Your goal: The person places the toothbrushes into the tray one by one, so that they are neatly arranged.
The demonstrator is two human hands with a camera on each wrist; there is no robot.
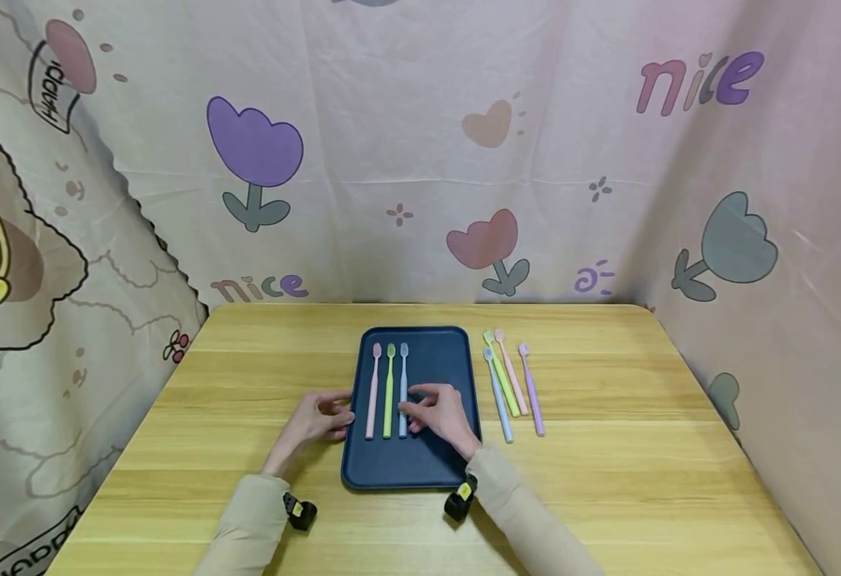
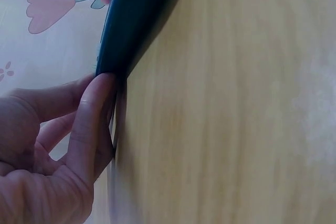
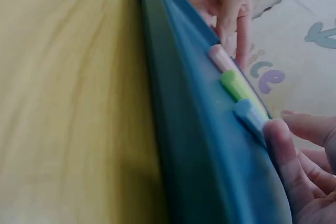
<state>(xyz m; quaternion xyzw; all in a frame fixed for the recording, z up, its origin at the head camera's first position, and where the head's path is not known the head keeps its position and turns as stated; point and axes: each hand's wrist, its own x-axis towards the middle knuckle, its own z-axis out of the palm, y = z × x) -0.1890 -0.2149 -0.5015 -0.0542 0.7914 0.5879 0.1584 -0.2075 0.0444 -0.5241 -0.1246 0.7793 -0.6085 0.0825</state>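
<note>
Three toothbrushes lie side by side on a dark blue tray (image 1: 437, 358): a pink toothbrush (image 1: 373, 390), a green toothbrush (image 1: 389, 392) and a blue toothbrush (image 1: 403, 370), heads pointing away. At the tray's left rim, my left hand (image 1: 317, 418) grips the edge; its thumb (image 2: 94, 98) presses the rim in the left wrist view. My right hand (image 1: 443, 413) is over the tray and pinches the blue toothbrush around its handle. In the right wrist view the thumb (image 3: 278, 137) meets this handle, while the handle's far part is hidden.
Right of the tray, several toothbrushes lie on the wooden table (image 1: 607, 400): a second blue toothbrush (image 1: 499, 400), a second green toothbrush (image 1: 504, 382), a second pink toothbrush (image 1: 512, 374) and a purple toothbrush (image 1: 533, 392). A printed curtain (image 1: 377, 120) hangs behind the table.
</note>
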